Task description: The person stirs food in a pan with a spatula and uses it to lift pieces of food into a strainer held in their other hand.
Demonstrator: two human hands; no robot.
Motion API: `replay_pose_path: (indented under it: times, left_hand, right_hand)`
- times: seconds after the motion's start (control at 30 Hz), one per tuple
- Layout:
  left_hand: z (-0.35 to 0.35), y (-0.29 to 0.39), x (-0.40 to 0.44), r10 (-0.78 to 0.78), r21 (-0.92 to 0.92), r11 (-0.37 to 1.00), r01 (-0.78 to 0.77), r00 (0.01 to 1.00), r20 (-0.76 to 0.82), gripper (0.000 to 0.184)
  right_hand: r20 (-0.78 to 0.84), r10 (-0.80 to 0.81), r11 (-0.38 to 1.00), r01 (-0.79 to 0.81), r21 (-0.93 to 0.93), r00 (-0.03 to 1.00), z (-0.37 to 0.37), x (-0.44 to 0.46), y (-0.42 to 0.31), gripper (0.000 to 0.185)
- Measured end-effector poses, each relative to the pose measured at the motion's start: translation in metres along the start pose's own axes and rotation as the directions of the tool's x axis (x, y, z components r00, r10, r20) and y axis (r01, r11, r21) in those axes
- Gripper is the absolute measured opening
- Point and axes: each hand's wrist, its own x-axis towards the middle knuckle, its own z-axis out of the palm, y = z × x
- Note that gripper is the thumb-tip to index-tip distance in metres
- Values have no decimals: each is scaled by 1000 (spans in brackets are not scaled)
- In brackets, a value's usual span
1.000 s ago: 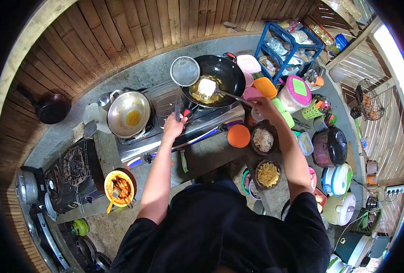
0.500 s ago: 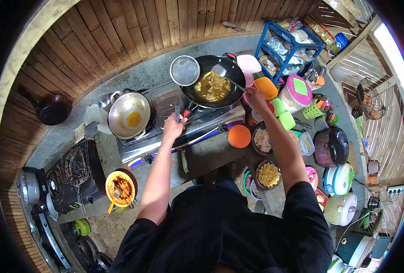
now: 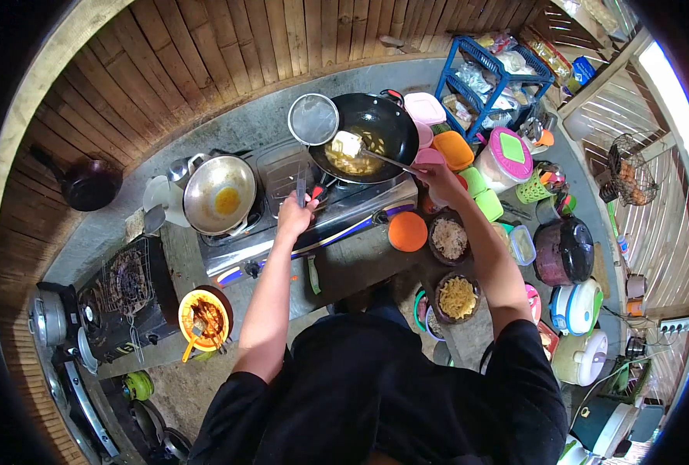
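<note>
My left hand is closed round the handle of a round mesh strainer, whose bowl overlaps the left rim of a black wok. Pale pieces lie in oil at the bottom of the wok. With my right hand I grip the handle of a spatula. Its blade is inside the wok over the pieces, near the strainer. The wok stands on the right burner of a gas stove. On the left burner rests a metal pan with a little yellow oil.
An orange bowl of red sauce holds utensils at lower left. A knife lies before the stove. Right of the wok are colourful containers, an orange lid and bowls of shredded food. A blue rack stands behind.
The spatula blade has moved left and down through the wok, towards the strainer, and the pieces have shifted. My right hand has moved slightly; my left hand and the strainer stay nearly still.
</note>
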Motion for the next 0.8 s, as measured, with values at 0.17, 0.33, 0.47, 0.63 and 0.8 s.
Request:
replay_pose_path:
  times: [0.17,0.33,0.47,0.63,0.8]
  left_hand:
    - [1,-2,1,7,5,1000,-7,1000,4,25]
    - [1,0,0,0,-40,999,0,1000,18,25]
    - [2,-3,1,5,-47,999,-4,1000,19,25]
    - [2,-3,2,4,-69,998,-2,1000,23,22]
    - [3,-9,6,2,-36,999,-1,1000,13,24]
  right_hand:
    - [-95,63,955,-87,-283,993,-21,-26,-24,26]
    - [-248,-9,934,-81,-348,969,-20,-15,-18,26]
    - [-340,-83,869,-99,-484,937,-2,8,-17,25]
    - [-285,-99,825,-81,-560,953,27,42,1,26]
    - [28,340,928,-341,149,940,33,44,-12,24]
